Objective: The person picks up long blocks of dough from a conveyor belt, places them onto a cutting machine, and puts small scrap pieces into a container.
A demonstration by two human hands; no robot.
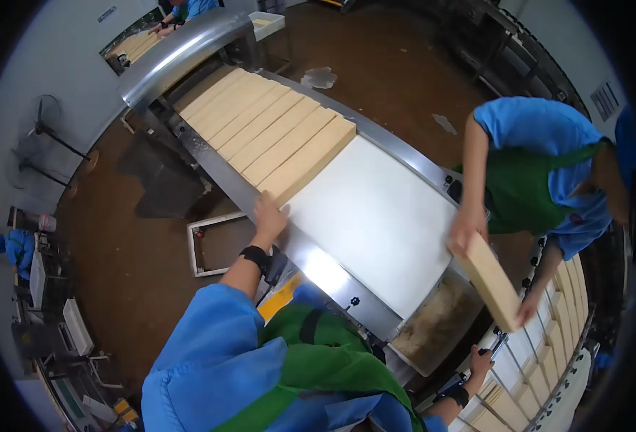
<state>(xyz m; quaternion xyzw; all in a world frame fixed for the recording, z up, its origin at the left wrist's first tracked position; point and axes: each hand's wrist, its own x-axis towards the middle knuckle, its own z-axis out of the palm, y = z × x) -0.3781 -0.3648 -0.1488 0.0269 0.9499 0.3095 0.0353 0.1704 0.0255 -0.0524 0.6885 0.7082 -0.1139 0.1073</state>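
Observation:
Long pale slabs [272, 132] lie side by side across a white conveyor belt [375, 216]. My left hand [269, 217] is at the belt's near rail, fingers stretched out and fingertips right at the near end of the last slab [310, 162]. At the lower right, my right hand [480, 362] is closed round a dark handle [485, 352] beside a rack [501, 381] of similar slabs. Just above it, a co-worker's two hands hold another slab [492, 282] tilted over the conveyor's end.
A metal hood [188, 54] arches over the belt's far end. The co-worker in blue and green [541, 169] stands at the right. A stained tray [436, 320] sits below the belt's near end. A white frame [217, 245] is left of the conveyor, with a standing fan [44, 129] beyond.

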